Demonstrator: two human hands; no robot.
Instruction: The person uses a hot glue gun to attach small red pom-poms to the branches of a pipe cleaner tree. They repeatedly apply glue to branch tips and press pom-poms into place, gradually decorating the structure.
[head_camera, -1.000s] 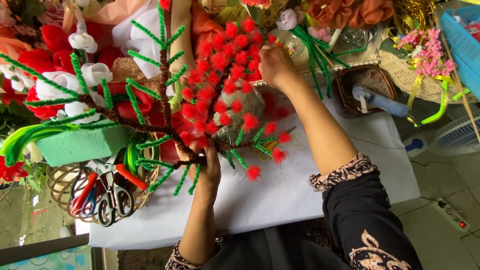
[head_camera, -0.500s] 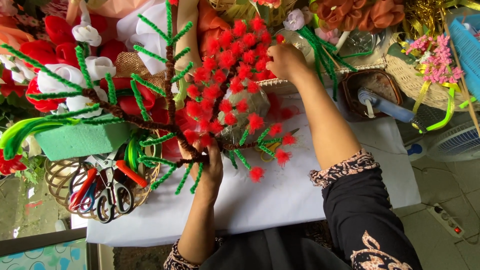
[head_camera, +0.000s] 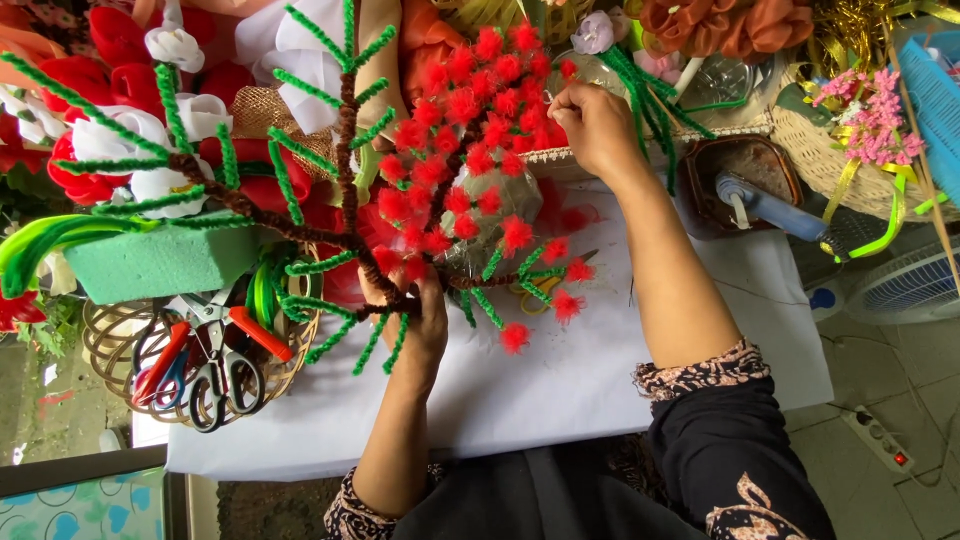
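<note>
Fingers (head_camera: 572, 105) of the right hand (head_camera: 598, 128) are pinched narrow on a branch tip near the top of the red pom-pom tree (head_camera: 470, 150), working right among the fuzzy red tufts. Down below, the left hand (head_camera: 420, 325) is wrapped shut around the brown twisted stem where the branches meet, holding the whole piece just above the white sheet (head_camera: 600, 390).

Compared with a moment back, the right hand sits a touch higher and further in toward the crown, and the tree has tipped slightly up and to the right with it. The left hand hasn't let go of the stem at all. I'd read that as shaping going on tip by tip, with the base kept steady.

A green-tufted branch (head_camera: 345, 110) rises beside the red crown, sharing the same stem.

Now the surface: white sheet over the table, a green foam block (head_camera: 160, 262) at the left, and next to it a wire basket (head_camera: 110, 350) holding scissors (head_camera: 215, 375) with red-handled tools. A blue glue gun (head_camera: 775, 205) rests in a brown tray (head_camera: 715, 215) on the right. Red and white fabric flowers (head_camera: 110, 140) crowd the far edge. Tiled floor, a power strip (head_camera: 880, 440) and a fan (head_camera: 905, 285) show to the right.
</note>
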